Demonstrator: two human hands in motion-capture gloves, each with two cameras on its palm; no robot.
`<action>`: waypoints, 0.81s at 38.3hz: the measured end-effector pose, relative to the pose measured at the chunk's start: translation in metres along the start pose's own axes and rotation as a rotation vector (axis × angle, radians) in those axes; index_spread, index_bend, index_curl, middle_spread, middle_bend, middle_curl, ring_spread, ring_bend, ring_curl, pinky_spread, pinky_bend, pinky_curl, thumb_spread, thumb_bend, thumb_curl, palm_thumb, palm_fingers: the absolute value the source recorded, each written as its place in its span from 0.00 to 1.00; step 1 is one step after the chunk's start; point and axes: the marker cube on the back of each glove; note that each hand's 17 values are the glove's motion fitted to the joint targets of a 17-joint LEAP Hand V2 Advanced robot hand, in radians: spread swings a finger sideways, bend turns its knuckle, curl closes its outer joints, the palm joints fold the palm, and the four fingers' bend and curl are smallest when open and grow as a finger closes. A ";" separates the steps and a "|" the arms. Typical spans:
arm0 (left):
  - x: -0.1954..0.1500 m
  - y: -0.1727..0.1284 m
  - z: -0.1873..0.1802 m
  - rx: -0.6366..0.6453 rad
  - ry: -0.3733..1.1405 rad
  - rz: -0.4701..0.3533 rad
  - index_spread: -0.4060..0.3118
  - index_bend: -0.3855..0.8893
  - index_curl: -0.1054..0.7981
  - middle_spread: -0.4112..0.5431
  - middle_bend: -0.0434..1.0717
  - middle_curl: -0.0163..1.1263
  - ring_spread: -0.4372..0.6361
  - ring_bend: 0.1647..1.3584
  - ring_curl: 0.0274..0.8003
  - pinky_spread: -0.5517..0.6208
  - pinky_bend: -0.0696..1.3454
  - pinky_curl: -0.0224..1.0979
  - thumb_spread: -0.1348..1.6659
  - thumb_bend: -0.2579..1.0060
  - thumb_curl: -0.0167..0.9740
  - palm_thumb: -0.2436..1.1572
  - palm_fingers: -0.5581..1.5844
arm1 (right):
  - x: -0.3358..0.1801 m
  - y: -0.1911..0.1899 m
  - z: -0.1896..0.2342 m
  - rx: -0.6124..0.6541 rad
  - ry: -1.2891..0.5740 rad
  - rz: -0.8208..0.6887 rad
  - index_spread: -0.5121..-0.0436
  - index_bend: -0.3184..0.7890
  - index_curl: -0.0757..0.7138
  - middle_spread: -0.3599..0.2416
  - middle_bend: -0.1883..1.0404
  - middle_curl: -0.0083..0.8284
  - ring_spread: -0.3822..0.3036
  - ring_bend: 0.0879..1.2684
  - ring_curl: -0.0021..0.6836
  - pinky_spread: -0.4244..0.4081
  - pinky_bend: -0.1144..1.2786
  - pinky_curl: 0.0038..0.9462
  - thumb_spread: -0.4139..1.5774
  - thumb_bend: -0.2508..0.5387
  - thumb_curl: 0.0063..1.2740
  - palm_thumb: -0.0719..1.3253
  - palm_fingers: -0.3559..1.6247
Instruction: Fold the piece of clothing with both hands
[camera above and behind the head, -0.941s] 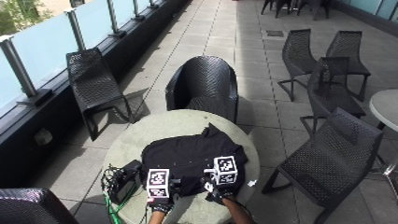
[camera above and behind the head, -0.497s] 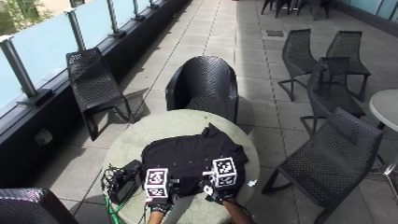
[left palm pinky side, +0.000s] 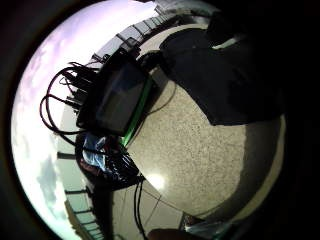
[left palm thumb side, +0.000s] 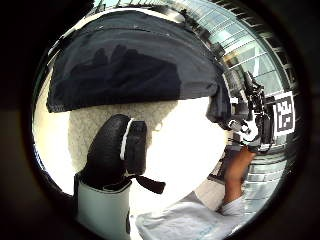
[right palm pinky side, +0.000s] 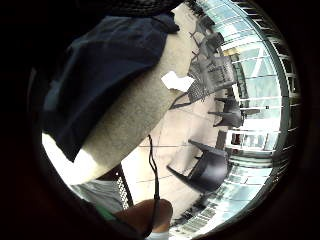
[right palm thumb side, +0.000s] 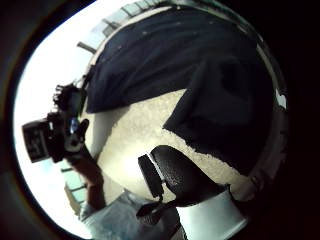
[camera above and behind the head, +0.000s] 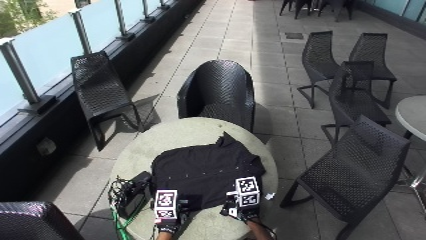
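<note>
Two gloved hands sit at the near edge of a round stone surface (camera above and behind the head: 193, 131), the left hand (camera above and behind the head: 166, 220) and right hand (camera above and behind the head: 243, 209) each at the near hem of a black shirt (camera above and behind the head: 203, 172) that lies spread flat across the middle of it. From the palm views, each thumb is raised clear above the bare surface, just short of the cloth, holding nothing; I cannot tell how the other fingers are set. Just left of the shirt rests a dark device (camera above and behind the head: 133, 192) with tangled cables.
</note>
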 end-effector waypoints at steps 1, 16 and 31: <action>0.002 0.007 0.014 -0.095 0.034 0.013 0.50 0.39 0.33 0.44 0.21 0.28 0.59 0.38 0.31 0.76 0.36 0.29 0.69 0.20 0.26 0.37 0.42 | 0.004 -0.004 0.007 -0.013 -0.008 0.005 0.24 0.36 0.38 0.55 0.30 0.29 0.80 0.17 0.29 0.84 0.43 0.32 0.73 0.31 0.16 0.25 0.23; -0.002 -0.017 0.038 0.038 -0.082 0.073 0.39 0.53 0.44 0.32 0.22 0.31 0.41 0.36 0.31 0.59 0.32 0.30 0.78 0.26 0.31 0.50 0.60 | 0.014 -0.025 0.021 0.231 -0.116 0.007 0.27 0.52 0.42 0.41 0.36 0.36 0.58 0.30 0.36 0.72 0.42 0.31 0.78 0.44 0.22 0.45 0.46; -0.020 -0.001 -0.019 0.281 -0.143 0.165 0.15 0.49 0.53 0.11 0.35 0.39 0.12 0.34 0.40 0.30 0.24 0.34 0.77 0.29 0.37 0.66 0.86 | 0.029 0.012 -0.007 0.327 -0.038 -0.169 0.39 0.44 0.54 0.20 0.45 0.48 0.19 0.44 0.53 0.30 0.38 0.35 0.81 0.55 0.24 0.66 0.87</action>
